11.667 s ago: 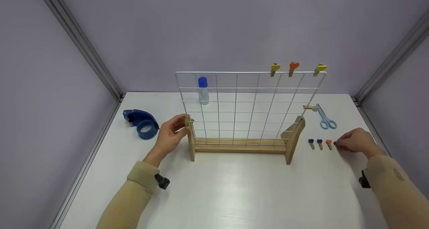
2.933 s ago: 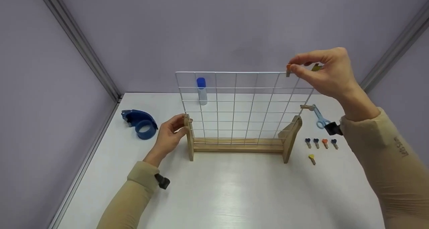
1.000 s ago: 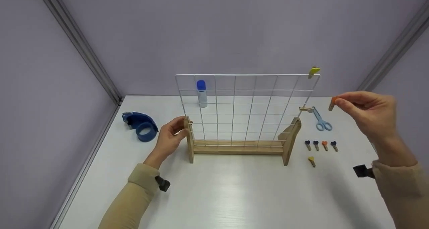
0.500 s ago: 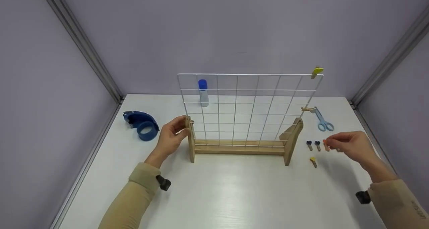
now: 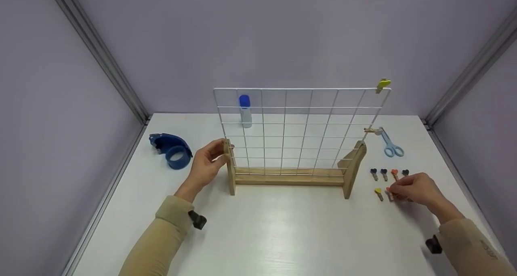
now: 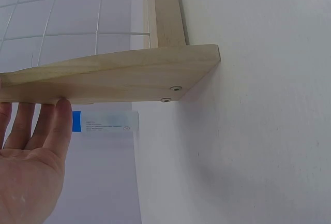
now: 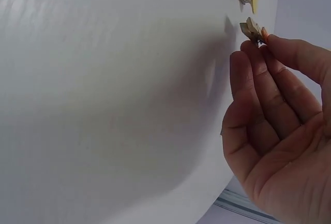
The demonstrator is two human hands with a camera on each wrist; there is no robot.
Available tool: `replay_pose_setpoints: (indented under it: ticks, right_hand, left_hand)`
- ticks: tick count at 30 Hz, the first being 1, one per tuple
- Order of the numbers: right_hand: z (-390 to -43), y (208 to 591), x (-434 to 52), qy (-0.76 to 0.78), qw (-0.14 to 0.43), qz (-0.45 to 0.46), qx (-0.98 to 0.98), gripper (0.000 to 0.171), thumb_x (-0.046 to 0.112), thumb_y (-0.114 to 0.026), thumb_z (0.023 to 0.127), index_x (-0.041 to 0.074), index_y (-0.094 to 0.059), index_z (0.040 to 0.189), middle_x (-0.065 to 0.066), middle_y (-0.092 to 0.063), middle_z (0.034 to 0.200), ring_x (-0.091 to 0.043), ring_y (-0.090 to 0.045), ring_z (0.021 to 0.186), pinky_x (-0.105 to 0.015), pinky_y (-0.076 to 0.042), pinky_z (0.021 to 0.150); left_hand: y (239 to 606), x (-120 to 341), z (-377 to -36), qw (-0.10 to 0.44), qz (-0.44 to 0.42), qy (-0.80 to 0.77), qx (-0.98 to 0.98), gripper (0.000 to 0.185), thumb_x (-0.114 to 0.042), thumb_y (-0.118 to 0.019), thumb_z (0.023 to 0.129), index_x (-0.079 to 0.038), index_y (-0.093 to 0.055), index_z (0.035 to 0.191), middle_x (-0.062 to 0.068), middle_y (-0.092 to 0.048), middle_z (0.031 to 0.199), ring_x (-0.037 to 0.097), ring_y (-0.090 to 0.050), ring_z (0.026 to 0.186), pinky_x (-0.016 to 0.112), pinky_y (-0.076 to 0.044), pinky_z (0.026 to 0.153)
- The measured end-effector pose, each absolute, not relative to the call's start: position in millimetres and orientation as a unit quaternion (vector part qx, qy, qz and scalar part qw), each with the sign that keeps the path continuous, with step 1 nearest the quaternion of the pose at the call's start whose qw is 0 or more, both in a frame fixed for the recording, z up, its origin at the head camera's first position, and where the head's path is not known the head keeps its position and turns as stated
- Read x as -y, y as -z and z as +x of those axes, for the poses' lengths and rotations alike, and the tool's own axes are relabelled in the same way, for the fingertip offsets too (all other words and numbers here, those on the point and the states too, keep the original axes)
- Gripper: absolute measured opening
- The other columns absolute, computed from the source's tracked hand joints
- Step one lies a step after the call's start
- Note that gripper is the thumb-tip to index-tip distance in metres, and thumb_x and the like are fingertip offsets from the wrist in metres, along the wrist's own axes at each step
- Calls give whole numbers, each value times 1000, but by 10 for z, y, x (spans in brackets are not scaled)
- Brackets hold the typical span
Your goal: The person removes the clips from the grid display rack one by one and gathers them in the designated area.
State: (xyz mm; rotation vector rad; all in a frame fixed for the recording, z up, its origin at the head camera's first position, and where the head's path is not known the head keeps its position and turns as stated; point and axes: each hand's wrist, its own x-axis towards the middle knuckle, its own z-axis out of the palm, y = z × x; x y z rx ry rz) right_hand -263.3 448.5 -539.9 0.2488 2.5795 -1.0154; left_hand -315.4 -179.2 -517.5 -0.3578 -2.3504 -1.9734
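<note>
While the wire grid rack (image 5: 299, 134) stands mid-table, the left hand (image 5: 206, 165) grips its wooden end post (image 6: 119, 76), fingers curled round it. Right hand (image 5: 412, 189) pinches an orange-headed peg (image 7: 253, 30) low at the tabletop, just beside a yellow-headed peg (image 5: 379, 193).

A blue tape dispenser (image 5: 171, 149) sits at the far left of the white table (image 5: 282, 235). A blue-capped glue stick (image 5: 244, 111) stands behind the grid, and light-blue scissors (image 5: 390, 144) lie far right.
</note>
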Motion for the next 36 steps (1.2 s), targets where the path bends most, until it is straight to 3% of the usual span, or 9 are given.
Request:
replay_pose_setpoints:
  ticks: [15,28,36]
  right_hand:
    - [-2705,5417,-4444,327,198,94,-919,28,19,-74,106,-5,-84,116,-2,-84,92,-15,-72,80,-26,-62,69]
    - [-2615,5398,-4480,301,152,69,-939,32,20,-74,106,-9,-81,118,-10,-85,94,-17,-76,80,-29,-60,67]
    - [-2611,5191,-4442,284,106,38,-952,36,25,-72,108,-7,-80,123,-15,-86,99,-20,-80,83,-31,-56,72]
  left_hand:
    - [5187,1800,-3137,18,-117,642,758,46,6,-75,103,3,-66,148,26,-76,141,39,-71,136,15,-60,102]
    - [5175,1802,-3142,14,-113,639,761,46,6,-76,102,3,-67,148,26,-76,141,37,-71,136,15,-59,103]
    - [5172,1802,-3154,20,-117,637,762,47,6,-75,102,4,-66,148,26,-76,141,41,-70,137,15,-59,104]
